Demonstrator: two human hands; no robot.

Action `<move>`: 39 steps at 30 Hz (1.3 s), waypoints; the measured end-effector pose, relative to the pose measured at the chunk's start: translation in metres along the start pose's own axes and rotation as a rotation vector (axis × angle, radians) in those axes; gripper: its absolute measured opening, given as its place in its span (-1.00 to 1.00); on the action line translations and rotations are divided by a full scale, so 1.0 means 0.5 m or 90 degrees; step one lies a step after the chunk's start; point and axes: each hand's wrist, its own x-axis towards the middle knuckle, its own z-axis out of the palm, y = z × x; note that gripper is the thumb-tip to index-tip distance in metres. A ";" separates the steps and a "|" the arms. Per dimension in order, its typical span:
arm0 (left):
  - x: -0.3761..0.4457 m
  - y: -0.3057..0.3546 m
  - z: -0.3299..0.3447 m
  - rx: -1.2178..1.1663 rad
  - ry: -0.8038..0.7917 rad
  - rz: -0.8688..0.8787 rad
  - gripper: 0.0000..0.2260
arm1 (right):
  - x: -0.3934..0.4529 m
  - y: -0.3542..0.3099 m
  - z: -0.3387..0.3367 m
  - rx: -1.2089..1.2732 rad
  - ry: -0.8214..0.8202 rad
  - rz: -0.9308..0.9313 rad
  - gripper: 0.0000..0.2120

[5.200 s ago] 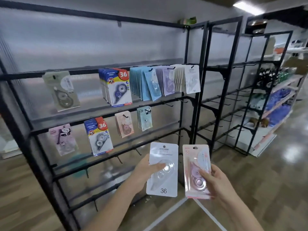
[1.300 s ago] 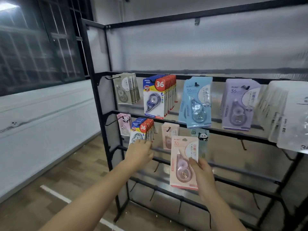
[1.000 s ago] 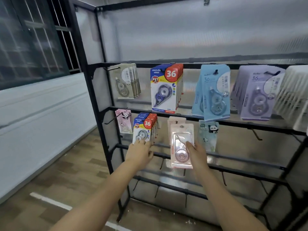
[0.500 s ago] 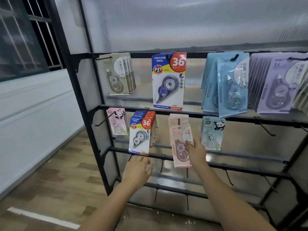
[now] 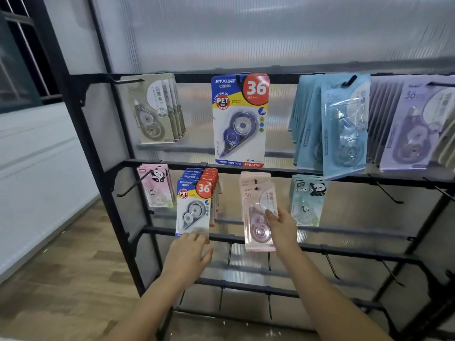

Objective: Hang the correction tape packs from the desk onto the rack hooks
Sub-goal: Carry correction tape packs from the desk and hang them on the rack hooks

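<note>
Since half a second ago, left hand (image 5: 188,252) has risen to the blue "36" pack; pink pack barely shifted.
Right hand (image 5: 280,226) pinches the pink correction tape pack (image 5: 258,217) at its right edge, in front of the pink packs hung on the rack (image 5: 103,193)'s second rail. Left hand's straight fingers touch the bottom edge of the front blue "36" correction tape pack (image 5: 193,207), left of it.

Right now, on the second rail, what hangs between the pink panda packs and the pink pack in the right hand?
In the head view, a stack of blue-and-red "36" packs, its bottom edge touched by the left hand.
</note>
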 end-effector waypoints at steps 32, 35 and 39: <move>-0.044 0.098 -0.018 0.029 -0.150 -0.087 -0.68 | -0.110 0.063 -0.029 -0.633 -0.449 -0.058 -0.56; -0.038 0.134 -0.037 0.061 -0.178 -0.106 -0.65 | -0.112 0.015 -0.074 -0.716 -0.576 -0.125 -0.57; -0.035 0.164 -0.067 0.062 -0.195 -0.165 -0.60 | -0.099 -0.042 -0.106 -0.815 -0.610 -0.217 -0.63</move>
